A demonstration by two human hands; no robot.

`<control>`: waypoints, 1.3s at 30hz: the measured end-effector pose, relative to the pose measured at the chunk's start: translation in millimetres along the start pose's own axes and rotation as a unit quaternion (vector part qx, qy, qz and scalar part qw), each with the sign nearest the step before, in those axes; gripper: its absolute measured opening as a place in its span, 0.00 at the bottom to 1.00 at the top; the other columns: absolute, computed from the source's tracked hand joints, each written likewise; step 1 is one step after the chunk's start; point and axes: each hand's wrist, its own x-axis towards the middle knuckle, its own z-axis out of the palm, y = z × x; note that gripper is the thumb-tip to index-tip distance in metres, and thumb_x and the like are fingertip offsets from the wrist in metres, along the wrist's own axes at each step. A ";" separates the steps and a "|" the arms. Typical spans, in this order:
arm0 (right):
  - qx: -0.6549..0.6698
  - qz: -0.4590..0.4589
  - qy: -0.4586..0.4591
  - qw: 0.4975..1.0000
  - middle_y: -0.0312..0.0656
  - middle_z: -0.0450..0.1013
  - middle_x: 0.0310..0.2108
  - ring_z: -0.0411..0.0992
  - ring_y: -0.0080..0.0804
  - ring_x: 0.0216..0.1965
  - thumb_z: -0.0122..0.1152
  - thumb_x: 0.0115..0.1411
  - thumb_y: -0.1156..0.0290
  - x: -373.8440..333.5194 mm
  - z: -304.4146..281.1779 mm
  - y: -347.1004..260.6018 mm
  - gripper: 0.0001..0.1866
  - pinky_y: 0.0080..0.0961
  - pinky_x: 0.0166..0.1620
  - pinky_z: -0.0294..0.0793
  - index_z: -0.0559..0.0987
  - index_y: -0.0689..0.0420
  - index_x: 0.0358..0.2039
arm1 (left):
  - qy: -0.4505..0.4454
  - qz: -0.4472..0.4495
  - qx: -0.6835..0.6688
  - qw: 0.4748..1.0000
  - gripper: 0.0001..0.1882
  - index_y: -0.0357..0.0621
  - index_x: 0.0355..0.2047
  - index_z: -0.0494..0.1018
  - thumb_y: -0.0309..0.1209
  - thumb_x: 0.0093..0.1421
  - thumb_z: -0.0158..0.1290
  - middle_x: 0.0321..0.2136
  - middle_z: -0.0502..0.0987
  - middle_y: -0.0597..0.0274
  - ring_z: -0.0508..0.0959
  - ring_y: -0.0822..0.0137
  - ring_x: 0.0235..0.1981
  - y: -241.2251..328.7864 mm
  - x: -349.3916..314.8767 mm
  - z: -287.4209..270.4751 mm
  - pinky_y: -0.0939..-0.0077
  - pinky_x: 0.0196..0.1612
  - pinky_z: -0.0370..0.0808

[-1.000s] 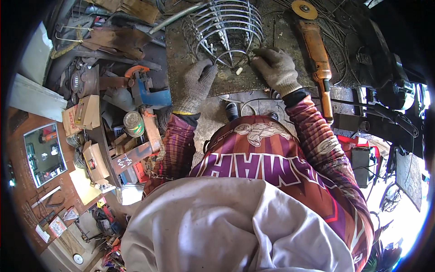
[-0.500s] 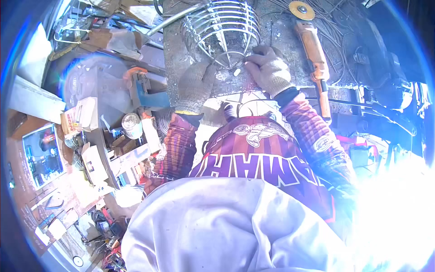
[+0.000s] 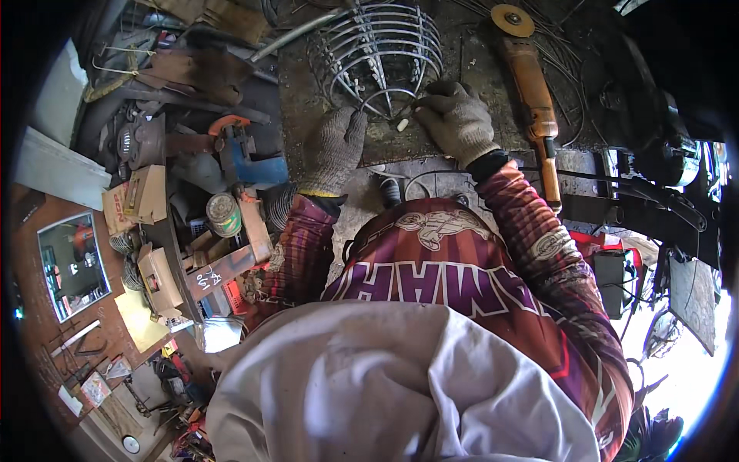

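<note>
A domed cage of curved metal rods [image 3: 376, 68], with a ring at its near end, lies on the dark workbench [image 3: 385, 146]. My left hand [image 3: 334, 150], in a grey knit glove, is at the near left of the ring, thumb against the rod; its other fingertips are partly hidden. My right hand [image 3: 459, 123], gloved alike, has its fingers curled at the ring's right side, pinching the rod. Between the hands lies a small whitish piece [image 3: 402, 124]. To the right of my right hand lies an orange angle grinder [image 3: 531, 88] with a tan disc.
Loose rods and cables [image 3: 566, 85] lie beyond the grinder. A metal tube [image 3: 296, 36] extends left from the cage. At left are a blue and orange clamp-like tool [image 3: 254, 158], a round can [image 3: 223, 214] and open cardboard boxes [image 3: 158, 277].
The strong white-blue glare has faded, and the scene is now darker and clearer. Both hands and the cage stay in nearly the same place.
</note>
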 end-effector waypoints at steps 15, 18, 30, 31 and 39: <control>0.051 0.028 0.007 0.998 0.42 0.76 0.51 0.71 0.48 0.55 0.62 0.58 0.55 0.2 -6.6 2.0 0.18 0.42 0.60 0.67 0.84 0.46 0.46 | 0.016 -0.044 -0.080 0.996 0.12 0.44 0.44 0.78 0.37 0.66 0.53 0.36 0.81 0.49 0.82 0.50 0.39 0.8 -2.4 -3.2 0.63 0.42 0.77; 0.087 0.039 0.029 0.995 0.43 0.76 0.51 0.72 0.48 0.54 0.61 0.58 0.58 -1.3 -6.0 7.4 0.18 0.41 0.59 0.69 0.83 0.49 0.46 | 0.027 -0.033 -0.130 0.991 0.14 0.40 0.48 0.77 0.35 0.68 0.53 0.37 0.81 0.56 0.80 0.64 0.36 -1.4 -3.8 -6.2 0.71 0.40 0.75; 0.310 0.097 0.113 0.939 0.45 0.79 0.43 0.77 0.42 0.47 0.63 0.58 0.65 -4.0 1.7 28.4 0.13 0.33 0.53 0.74 0.84 0.54 0.43 | 0.035 -0.135 -0.344 0.929 0.15 0.43 0.52 0.77 0.34 0.68 0.54 0.37 0.81 0.67 0.73 0.81 0.28 -6.1 -1.7 -7.3 0.85 0.31 0.70; 0.282 0.083 0.117 0.948 0.46 0.79 0.43 0.77 0.42 0.47 0.63 0.59 0.65 -3.7 0.1 25.7 0.13 0.33 0.52 0.74 0.84 0.55 0.43 | 0.049 -0.101 -0.333 0.936 0.15 0.44 0.52 0.76 0.34 0.68 0.54 0.38 0.81 0.67 0.72 0.82 0.28 -10.1 -1.6 -5.2 0.85 0.30 0.70; 0.231 0.061 0.084 0.967 0.47 0.79 0.43 0.77 0.46 0.48 0.62 0.59 0.63 -3.3 -6.9 15.2 0.13 0.35 0.53 0.74 0.85 0.52 0.42 | 0.039 -0.079 -0.279 0.956 0.13 0.42 0.48 0.78 0.34 0.66 0.56 0.35 0.81 0.65 0.75 0.77 0.30 -26.9 -5.4 2.2 0.81 0.33 0.72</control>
